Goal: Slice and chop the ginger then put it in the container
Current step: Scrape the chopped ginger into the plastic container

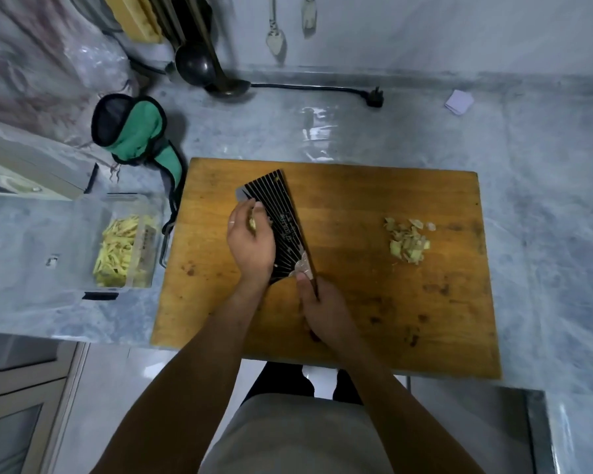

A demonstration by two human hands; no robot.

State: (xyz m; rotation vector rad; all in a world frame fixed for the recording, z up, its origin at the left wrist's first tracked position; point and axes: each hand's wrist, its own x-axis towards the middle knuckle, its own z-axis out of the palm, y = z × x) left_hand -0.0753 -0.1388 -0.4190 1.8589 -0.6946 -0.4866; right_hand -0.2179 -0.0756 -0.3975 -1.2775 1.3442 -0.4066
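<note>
On the wooden cutting board [356,285], in the head view, the right hand [326,313] has its fingers wrapped round the handle of a broad black cleaver [285,224], whose ridged blade lies tilted across the board's left half. The left hand [250,244] rests against the blade's flat, its fingers curled and pinching a small piece of ginger [252,223] at the fingertips, so the piece sits between the fingers and the steel, touching both as far as can be told. Ginger that small should be light, firm and fibrous, a little damp and slippery where cut; it is best pinched from its sides, with the fingertips tucked back from the edge. A loose pile of peel and scraps [408,242] lies well apart on the board's right half. Left of the board, on the worktop [545,200], a clear container [131,241] already holds pale yellow ginger strips [119,249], which look thin, limp and easily scattered.
</note>
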